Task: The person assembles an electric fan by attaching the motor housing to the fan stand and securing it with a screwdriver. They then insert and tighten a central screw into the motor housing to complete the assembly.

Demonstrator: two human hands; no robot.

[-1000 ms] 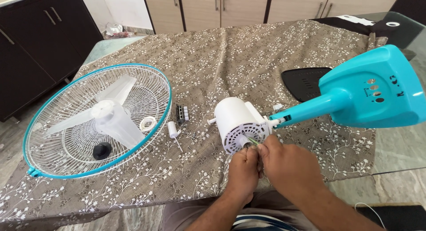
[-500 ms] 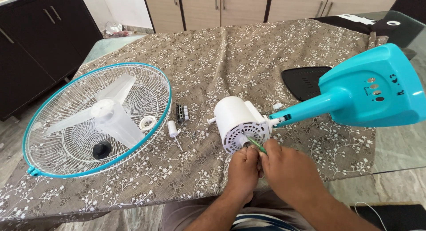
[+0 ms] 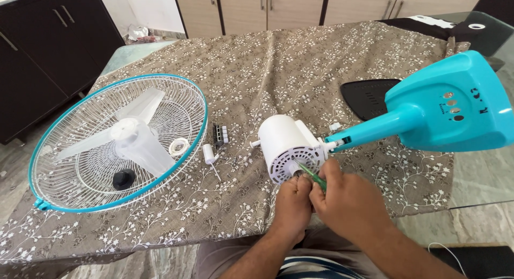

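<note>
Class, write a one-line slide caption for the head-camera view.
Both hands, left and right, hold a green screwdriver against a white fan motor housing; fan grille lies aside.

Both hands (image 3: 321, 201) clenched together, knuckles up

fan guard (image 3: 115, 145) lies left of motor housing (image 3: 289, 148) on tablecloth (image 3: 278, 65)

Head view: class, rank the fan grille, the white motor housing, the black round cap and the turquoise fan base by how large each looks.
1. Fan grille
2. Turquoise fan base, though nearness may flatter it
3. White motor housing
4. Black round cap
</note>
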